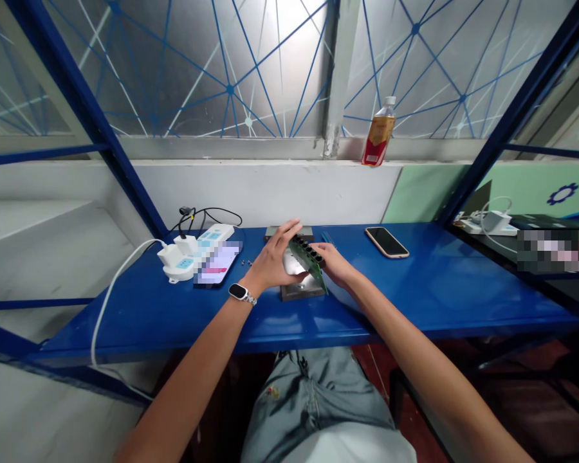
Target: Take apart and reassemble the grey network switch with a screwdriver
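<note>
Fingers of the left hand and right hand are grasping the board, which is sitting tilted between them (a metal base is lying below it).

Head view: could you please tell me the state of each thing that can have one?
Board: tilted, held between left hand and right hand
Metal piece: under the board
Left phone: screen lit
Right phone: screen dark
Left strip: chargers plugged in
Bottle: capped, standing
Watch: strapped on, screen dark
</note>
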A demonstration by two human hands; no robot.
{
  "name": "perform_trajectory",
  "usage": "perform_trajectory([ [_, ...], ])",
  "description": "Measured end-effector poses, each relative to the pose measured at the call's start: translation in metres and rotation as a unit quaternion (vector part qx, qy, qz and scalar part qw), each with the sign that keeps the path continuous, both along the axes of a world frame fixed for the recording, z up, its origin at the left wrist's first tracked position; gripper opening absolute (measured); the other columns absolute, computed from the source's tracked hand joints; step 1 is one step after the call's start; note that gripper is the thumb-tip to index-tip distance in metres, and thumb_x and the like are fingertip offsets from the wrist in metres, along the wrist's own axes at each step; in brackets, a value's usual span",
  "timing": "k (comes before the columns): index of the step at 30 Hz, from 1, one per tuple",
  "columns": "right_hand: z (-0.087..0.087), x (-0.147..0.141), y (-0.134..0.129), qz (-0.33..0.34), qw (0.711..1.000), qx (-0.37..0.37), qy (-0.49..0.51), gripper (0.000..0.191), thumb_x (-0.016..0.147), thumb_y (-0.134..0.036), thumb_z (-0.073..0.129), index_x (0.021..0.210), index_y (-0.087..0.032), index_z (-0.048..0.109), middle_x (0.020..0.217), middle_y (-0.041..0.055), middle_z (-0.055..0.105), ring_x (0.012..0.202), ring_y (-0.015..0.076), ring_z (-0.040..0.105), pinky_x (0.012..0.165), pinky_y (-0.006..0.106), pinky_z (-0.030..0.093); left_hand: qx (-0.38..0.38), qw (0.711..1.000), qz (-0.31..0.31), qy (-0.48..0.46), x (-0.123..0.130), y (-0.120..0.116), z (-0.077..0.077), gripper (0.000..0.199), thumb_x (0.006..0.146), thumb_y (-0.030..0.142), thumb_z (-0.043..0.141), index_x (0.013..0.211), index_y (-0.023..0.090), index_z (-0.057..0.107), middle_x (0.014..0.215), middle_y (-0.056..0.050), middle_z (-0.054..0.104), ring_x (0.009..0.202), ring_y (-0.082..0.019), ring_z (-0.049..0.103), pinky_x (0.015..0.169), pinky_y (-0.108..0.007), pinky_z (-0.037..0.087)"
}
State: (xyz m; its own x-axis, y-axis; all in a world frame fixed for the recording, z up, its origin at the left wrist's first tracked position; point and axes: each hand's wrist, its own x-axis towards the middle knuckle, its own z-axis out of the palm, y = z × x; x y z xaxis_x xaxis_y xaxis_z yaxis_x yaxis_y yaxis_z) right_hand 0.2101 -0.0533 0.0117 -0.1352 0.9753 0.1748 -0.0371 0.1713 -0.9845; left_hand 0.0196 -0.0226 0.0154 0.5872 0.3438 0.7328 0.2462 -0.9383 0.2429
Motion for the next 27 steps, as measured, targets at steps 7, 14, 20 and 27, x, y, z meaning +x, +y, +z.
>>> perform_trajectory([
  [7,0.000,0.002,0.001,-0.025,1.000,-0.003,-0.006,0.032,0.069,-0.046,0.073,0.060,-0.020,0.057,0.057,-0.0026,0.054,0.057,0.0115,0.043,0.057,0.026,0.032,0.016,0.999,0.046,0.006,0.002,0.011,-0.008,0.128,0.070,0.035,0.088,0.166,0.029,0.003,0.173,-0.017,0.009,0.160,-0.038,0.010,0.129,-0.061,0.018],
  [14,-0.004,0.002,0.005,-0.071,0.996,0.052,0.016,0.023,0.068,-0.040,0.073,0.073,-0.018,0.068,0.063,-0.0004,0.061,0.062,0.0138,0.052,0.064,0.028,0.042,-0.045,0.997,0.047,-0.030,0.003,0.014,-0.011,0.130,0.076,0.035,0.085,0.165,0.031,-0.010,0.174,-0.016,-0.007,0.161,-0.038,0.002,0.129,-0.059,0.015],
  [20,-0.005,0.004,0.008,-0.117,0.988,0.095,0.039,0.030,0.071,-0.048,0.074,0.076,-0.020,0.065,0.071,0.0006,0.062,0.067,0.0148,0.053,0.067,0.029,0.044,-0.122,0.985,0.039,-0.112,0.002,0.007,-0.010,0.086,0.083,0.030,0.074,0.157,0.026,0.032,0.157,-0.018,0.043,0.142,-0.033,0.047,0.112,-0.048,0.045],
  [27,-0.010,0.002,0.008,-0.102,0.988,0.104,0.056,0.036,0.074,-0.054,0.078,0.080,-0.021,0.065,0.076,0.0018,0.064,0.070,0.0162,0.055,0.069,0.030,0.046,-0.219,0.969,0.067,-0.088,0.002,-0.002,-0.003,0.018,0.092,0.035,0.062,0.084,0.020,0.065,0.077,-0.004,0.065,0.069,-0.018,0.058,0.069,-0.031,0.045],
])
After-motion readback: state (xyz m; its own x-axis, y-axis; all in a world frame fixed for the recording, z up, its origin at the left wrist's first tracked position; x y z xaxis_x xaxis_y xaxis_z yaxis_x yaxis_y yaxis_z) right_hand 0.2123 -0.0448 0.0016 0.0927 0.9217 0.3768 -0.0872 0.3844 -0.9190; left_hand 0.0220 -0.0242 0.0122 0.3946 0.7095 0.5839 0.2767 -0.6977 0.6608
